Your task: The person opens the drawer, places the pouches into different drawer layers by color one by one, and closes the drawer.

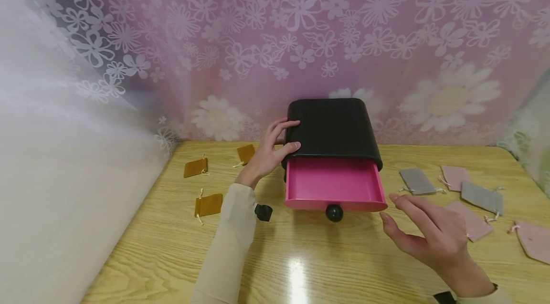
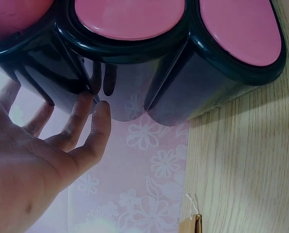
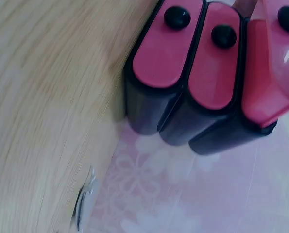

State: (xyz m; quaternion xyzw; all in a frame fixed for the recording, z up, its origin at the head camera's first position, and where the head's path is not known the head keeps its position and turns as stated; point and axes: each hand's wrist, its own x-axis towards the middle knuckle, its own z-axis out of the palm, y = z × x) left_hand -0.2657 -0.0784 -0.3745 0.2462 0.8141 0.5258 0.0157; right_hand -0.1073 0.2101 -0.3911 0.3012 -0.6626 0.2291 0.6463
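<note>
A black mini drawer cabinet stands at the back of the table, its top pink drawer pulled out and showing a bare inside. On the drawer's front sits a round black knob. My left hand rests against the cabinet's left side, fingers spread, thumb on the top edge. To the right of the drawer's front corner hovers my right hand, its fingers loosely bent, apart from the drawer and holding nothing. Two lower pink drawers stay closed in the right wrist view.
Several brown drawstring pouches lie left of the cabinet. On the right are grey pouches and pink pouches, some overlapping. A flowered pink curtain hangs behind the wooden table.
</note>
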